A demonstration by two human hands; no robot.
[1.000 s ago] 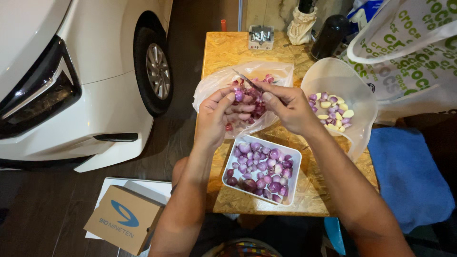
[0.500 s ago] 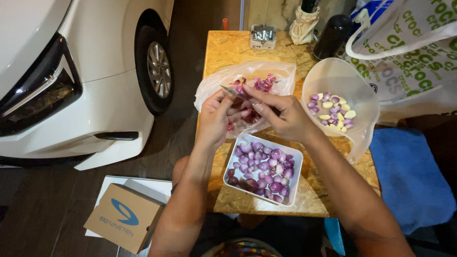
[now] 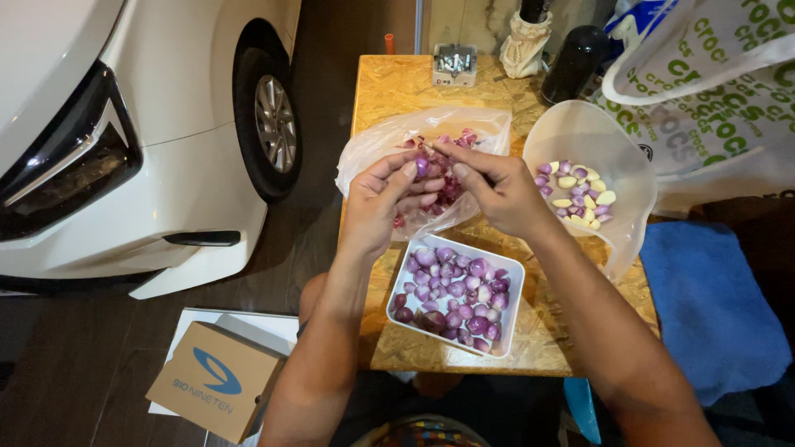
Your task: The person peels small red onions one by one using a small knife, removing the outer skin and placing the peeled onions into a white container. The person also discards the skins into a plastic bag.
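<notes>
Two hands are seen from the head view, raised together above a chipboard tabletop [image 3: 397, 83]. A small purple shallot [image 3: 421, 168] is pinched in the curled fingers of the left hand [image 3: 383, 199], just over the open mouth of a thin, crumpled clear plastic bag [image 3: 373, 149]. The right hand [image 3: 497, 194] is closed around something thin whose tip [image 3: 434, 146] juts from the fingers toward the shallot; what it is cannot be made out, as most of it is hidden in the grip. The contents of the bag are largely covered by both hands, and only reddish, papery scraps are seen through the film.

Below the hands, a white square tray [image 3: 512, 273] with rounded corners is filled with glossy peeled shallots. To the right, a translucent round plastic bowl [image 3: 580, 132] is tilted on its side, and a small heap of purple and pale yellow cloves is held in it. At the far edge of the tabletop a small square box of metal pieces [image 3: 455, 64], a knotted pale cloth bundle [image 3: 527, 45] and a dark cylindrical flask [image 3: 575, 64] are lined up, the tops of the last two being cut off by the frame. A printed white bag [image 3: 712, 74] is cropped at the upper right, with a blue cloth [image 3: 712, 306] beneath it. On the left, a white car [image 3: 124, 124] is only partly shown, and a brown cardboard box [image 3: 215, 382] is set on the dark floor.
</notes>
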